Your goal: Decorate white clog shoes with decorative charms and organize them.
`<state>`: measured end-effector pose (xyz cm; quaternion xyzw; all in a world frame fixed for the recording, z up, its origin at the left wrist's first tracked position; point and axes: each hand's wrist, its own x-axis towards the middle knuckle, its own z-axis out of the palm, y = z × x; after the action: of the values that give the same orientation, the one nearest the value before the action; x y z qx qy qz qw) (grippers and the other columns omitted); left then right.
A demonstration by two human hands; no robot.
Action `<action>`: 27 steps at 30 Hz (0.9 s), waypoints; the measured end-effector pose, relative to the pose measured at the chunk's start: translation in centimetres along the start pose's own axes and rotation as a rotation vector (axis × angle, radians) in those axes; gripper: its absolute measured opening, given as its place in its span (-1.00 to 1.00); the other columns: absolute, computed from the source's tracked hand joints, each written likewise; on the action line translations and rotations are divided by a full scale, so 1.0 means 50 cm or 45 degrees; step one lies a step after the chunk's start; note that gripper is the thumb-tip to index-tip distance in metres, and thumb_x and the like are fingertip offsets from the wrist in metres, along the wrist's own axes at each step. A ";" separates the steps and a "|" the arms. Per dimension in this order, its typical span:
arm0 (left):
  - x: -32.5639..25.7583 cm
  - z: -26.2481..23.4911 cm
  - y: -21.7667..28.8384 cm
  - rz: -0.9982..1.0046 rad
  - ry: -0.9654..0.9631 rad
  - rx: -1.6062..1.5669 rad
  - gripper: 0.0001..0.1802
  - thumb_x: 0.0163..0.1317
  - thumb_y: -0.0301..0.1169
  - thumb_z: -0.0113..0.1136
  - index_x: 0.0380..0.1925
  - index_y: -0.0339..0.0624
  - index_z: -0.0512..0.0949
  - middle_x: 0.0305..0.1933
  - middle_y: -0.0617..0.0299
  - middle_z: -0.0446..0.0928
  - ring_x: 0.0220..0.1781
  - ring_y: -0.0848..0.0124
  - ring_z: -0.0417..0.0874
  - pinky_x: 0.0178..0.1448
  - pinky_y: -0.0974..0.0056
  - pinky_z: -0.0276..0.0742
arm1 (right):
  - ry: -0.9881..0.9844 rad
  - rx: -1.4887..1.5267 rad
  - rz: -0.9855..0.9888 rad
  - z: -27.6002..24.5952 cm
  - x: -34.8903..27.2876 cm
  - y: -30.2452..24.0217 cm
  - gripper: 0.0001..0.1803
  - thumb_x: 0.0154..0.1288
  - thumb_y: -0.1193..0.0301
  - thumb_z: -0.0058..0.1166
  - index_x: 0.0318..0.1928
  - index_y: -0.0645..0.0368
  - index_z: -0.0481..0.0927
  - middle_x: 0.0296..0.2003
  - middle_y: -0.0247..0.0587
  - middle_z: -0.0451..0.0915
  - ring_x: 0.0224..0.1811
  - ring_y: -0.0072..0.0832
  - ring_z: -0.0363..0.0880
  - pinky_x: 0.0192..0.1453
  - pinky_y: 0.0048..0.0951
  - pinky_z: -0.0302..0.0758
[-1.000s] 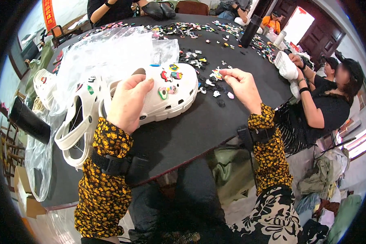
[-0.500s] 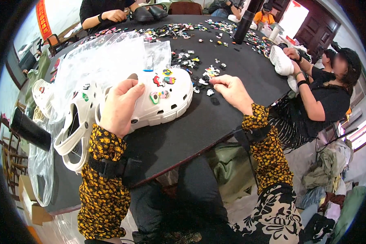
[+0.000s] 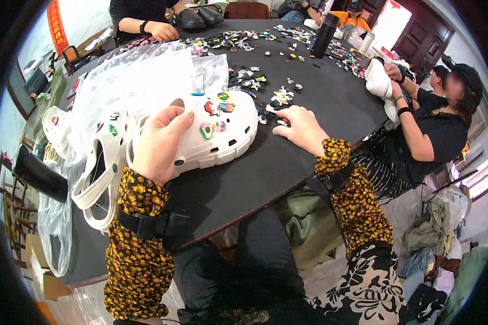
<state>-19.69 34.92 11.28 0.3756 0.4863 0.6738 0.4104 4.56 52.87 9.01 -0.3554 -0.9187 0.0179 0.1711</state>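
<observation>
My left hand [image 3: 160, 143] grips a white foam clog [image 3: 206, 132] at its heel opening, thumb on top. Several colourful shoe charms [image 3: 218, 108] sit in the clog's upper, toward the toe, which points right. Just right of the toe, my right hand [image 3: 303, 130] reaches down to a small pile of loose charms [image 3: 281, 97]. Its thumb and forefinger are apart beside white charms at the pile's near end; nothing shows gripped between them. Left of my left hand rests a second white clog [image 3: 100, 162], its strap toward me, with a green charm on it.
Clear plastic bags [image 3: 141, 76] cover the table's left part, near another white clog [image 3: 57, 127]. Loose charms [image 3: 233, 40] spread across the dark table's far side. A black cylinder [image 3: 324, 37] stands there. At right a co-worker [image 3: 417, 119] handles a white shoe [image 3: 378, 78].
My right hand has shifted slightly left and nearer the clog, its thumb and forefinger parting. My left hand and the clog stay put. The far person's hand has lowered to the table.
</observation>
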 end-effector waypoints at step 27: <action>0.007 -0.003 -0.006 -0.017 -0.013 -0.003 -0.76 0.24 -0.40 0.10 -0.22 -0.39 0.51 -0.29 0.21 0.56 -0.29 0.53 0.54 -0.17 0.44 0.45 | 0.075 1.210 0.156 -0.057 -0.003 -0.071 -0.80 0.33 0.47 -0.09 -0.17 0.32 0.55 -0.35 -0.27 0.59 -0.38 -0.59 0.59 -0.32 -0.59 0.50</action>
<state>-19.92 35.27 10.99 0.3753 0.4858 0.6696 0.4180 3.28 49.87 12.20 -0.2916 -0.7811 0.4358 0.3391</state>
